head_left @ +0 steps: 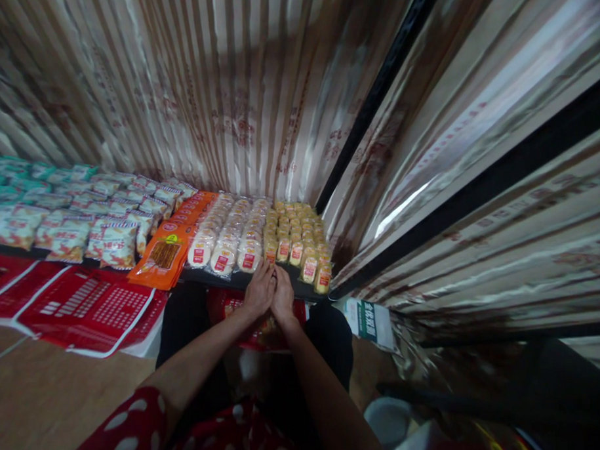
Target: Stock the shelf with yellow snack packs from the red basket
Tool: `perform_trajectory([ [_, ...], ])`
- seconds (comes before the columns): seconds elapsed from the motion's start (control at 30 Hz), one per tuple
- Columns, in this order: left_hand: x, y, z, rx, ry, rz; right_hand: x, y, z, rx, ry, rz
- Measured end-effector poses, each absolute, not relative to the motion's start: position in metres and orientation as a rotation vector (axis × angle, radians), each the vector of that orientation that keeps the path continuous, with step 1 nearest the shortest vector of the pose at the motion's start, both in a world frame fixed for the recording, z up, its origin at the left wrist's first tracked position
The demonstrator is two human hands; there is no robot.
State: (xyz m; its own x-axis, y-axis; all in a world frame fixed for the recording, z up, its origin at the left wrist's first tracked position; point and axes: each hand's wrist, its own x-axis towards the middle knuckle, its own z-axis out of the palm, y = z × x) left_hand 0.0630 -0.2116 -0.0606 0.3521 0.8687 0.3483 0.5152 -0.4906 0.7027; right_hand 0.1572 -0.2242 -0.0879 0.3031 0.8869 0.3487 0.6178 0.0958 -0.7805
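My left hand [258,289] and my right hand [283,295] are pressed side by side at the front edge of a dark shelf [233,280]. Their fingertips reach the front row of small yellow snack packets [293,235]; what the fingers grip, if anything, is hidden. Left of these lie rows of round white buns in clear wrappers with red labels [226,237]. Orange flat packets [170,249] come after those, further left. My sleeves are red with white dots.
White-and-red snack bags [113,225] and green-topped bags [13,179] fill the shelf's left part. Red printed banners [86,308] hang off its front. Striped foil curtains [226,90] close the back and right. A green-and-white carton [369,321] sits below right, above a wooden floor [40,398].
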Motion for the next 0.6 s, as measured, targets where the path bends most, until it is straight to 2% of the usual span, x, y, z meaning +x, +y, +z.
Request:
perform_trajectory([
  [0.43, 0.050, -0.245, -0.071, 2.192, 1.210, 1.116, 0.149, -0.254, -0.096, -1.449, -1.437, 0.221],
  [0.6, 0.038, -0.260, -0.079, 2.222, 1.301, 1.002, 0.141, -0.273, -0.110, -1.496, -1.439, 0.247],
])
